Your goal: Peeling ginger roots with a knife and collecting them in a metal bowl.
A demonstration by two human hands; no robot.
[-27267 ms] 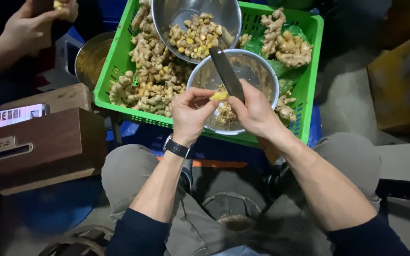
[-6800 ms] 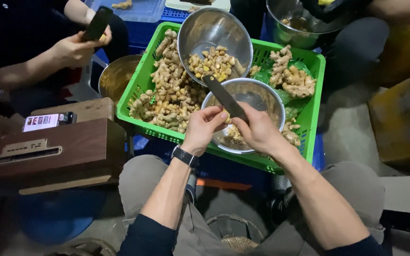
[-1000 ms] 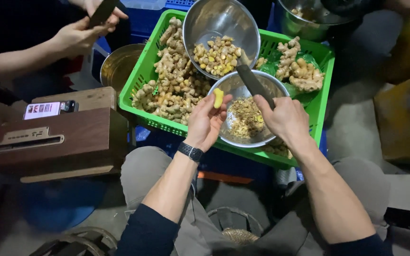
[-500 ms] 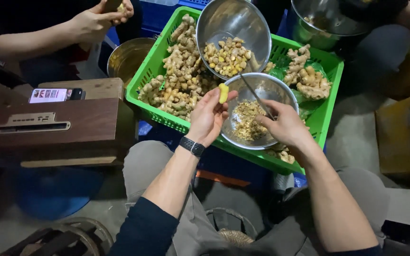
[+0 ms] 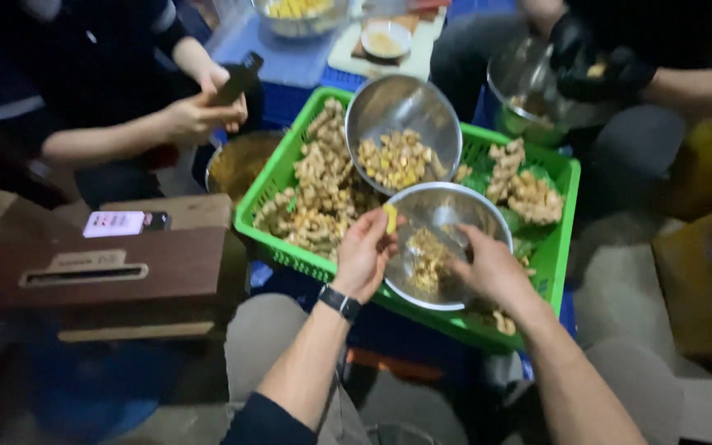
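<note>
My left hand (image 5: 363,254), a dark watch on its wrist, pinches a small peeled yellow ginger piece (image 5: 390,218) at the near steel bowl's (image 5: 481,213) left rim. My right hand (image 5: 492,268) hovers over that bowl's right side with its fingers curled around a knife handle; the blade is lost in the blur. Peel scraps (image 5: 427,262) lie in the bowl. Behind it, a second steel bowl (image 5: 397,103) holds peeled yellow pieces (image 5: 393,161). Both bowls rest in a green plastic crate (image 5: 569,198) with unpeeled ginger (image 5: 323,194) heaped on the left and more ginger (image 5: 529,191) on the right.
At the left, another person's hands (image 5: 195,115) hold a dark knife (image 5: 236,78) over a brass-coloured pot (image 5: 239,165). A gloved hand (image 5: 587,58) at the top right works over a steel bowl (image 5: 525,111). A brown wooden box (image 5: 117,272) with a phone (image 5: 125,222) stands left; cardboard boxes (image 5: 702,272) stand right.
My right hand has dropped lower over the near bowl, and the blade no longer shows. My left hand still holds the yellow piece at the rim. The view has shifted slightly.
</note>
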